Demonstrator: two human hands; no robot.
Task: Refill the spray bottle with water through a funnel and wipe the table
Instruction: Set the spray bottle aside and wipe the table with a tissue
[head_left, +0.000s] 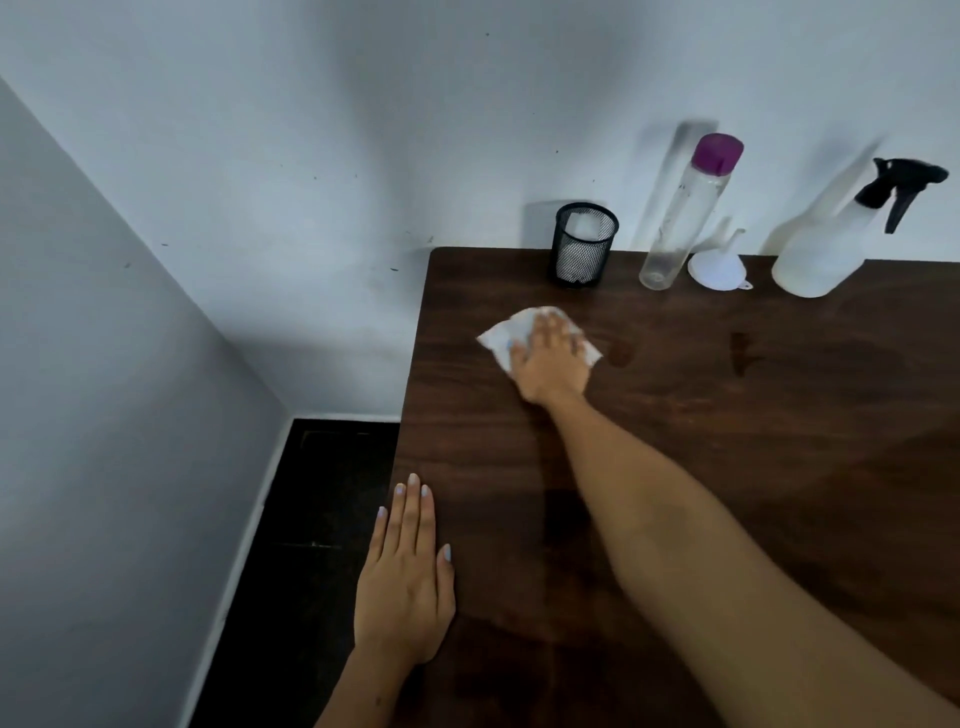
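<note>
The right hand (551, 358) presses flat, fingers spread, on a white cloth (506, 335) on the surface (727, 441). The left hand (408, 577) rests flat and open at the near edge. The sprayer (826, 244), funnel (717, 267) and a seemingly empty bottle (685, 208) stand along the wall.

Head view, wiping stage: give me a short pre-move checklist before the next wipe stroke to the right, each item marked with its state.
1. Right hand flat on the white cloth: ok.
2. Left hand braced on the table edge: ok.
3. Wet marks right of the cloth remain: not ok.
4. Spray bottle, funnel, clear bottle out of the stroke's way: ok.
5. Spray bottle filled: cannot tell.
</note>
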